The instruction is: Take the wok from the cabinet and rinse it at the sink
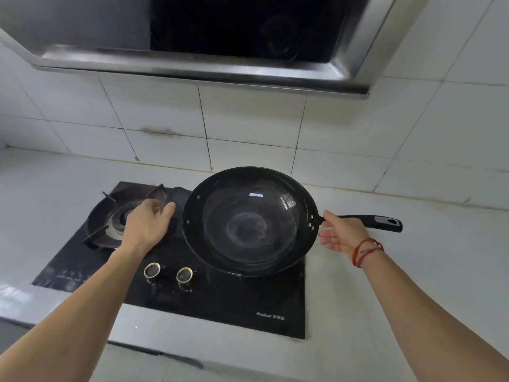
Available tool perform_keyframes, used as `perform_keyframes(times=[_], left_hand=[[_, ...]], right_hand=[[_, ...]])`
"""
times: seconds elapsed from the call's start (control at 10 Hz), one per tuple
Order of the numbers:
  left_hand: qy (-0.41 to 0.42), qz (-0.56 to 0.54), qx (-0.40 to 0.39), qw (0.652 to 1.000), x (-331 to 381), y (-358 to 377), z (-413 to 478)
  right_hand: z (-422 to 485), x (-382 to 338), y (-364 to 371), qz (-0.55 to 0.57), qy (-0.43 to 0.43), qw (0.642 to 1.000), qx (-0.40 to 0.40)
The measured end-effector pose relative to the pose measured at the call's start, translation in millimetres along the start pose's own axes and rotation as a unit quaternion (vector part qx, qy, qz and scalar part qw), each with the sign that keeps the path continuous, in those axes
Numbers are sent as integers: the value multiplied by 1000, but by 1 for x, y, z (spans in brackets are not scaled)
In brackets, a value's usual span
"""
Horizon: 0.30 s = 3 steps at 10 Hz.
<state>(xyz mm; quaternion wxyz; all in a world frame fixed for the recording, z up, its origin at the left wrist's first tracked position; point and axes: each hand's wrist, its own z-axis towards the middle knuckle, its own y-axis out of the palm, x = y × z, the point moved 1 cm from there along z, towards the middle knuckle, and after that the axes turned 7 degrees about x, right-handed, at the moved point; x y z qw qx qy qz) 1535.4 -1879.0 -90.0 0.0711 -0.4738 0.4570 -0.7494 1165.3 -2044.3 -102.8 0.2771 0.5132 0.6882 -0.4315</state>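
The black wok (249, 220) sits on the right burner of the black glass gas hob (220, 301), its long black handle (369, 220) pointing right. My left hand (150, 224) hovers just left of the wok's rim with relaxed fingers and holds nothing. My right hand (341, 235) is beside the root of the handle, palm turned up and fingers spread. Its upper fingertip is at the handle without gripping it. A red string bracelet is on that wrist. No cabinet or sink is in view.
The left burner (115, 219) with its black pan supports lies partly under my left hand. Two round knobs (168, 272) sit at the hob's front. A steel range hood (209, 45) hangs overhead. White countertop (413, 257) and tiled wall surround the hob.
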Motion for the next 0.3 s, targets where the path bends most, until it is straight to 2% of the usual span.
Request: perform_keyframes(times=[0.1,0.2,0.3], left_hand=[[79,24,-2,997,14,-11,-18],[147,83,10,986,25,-20,-35],[180,140,12,974,33,-23,-49]], right_hand=[[-13,-13,3,-123,-122,985,8],[-26,-26,7,-270,-226,936,15],[-34,-39,12,-326,-314,892,17]])
